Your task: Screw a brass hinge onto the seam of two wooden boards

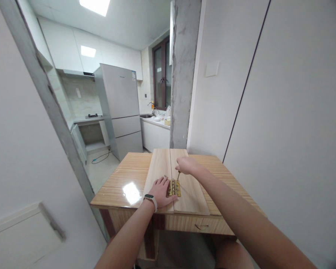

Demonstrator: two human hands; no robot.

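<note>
Two pale wooden boards, a left one (pixel 160 162) and a right one (pixel 192 200), lie side by side with a narrow seam between them. A brass hinge (pixel 173 188) spans the seam, one leaf on each board. My left hand (pixel 160 192) rests with fingers stretched out on the left board, pressing beside the hinge and partly covering its left leaf. Closed around a screwdriver (pixel 179 175), my right hand (pixel 185 165) is above the right board. The screwdriver's handle is mostly hidden in the fist, and its shaft points down at the upper right part of the hinge.
Beneath the boards stands a glossy wood-grain table (pixel 120 179) with a drawer (pixel 200 226) at its front. A white wall (pixel 282 112) runs close on the right. Beyond the table are a grey fridge (pixel 123 97) and a sink counter (pixel 156 134).
</note>
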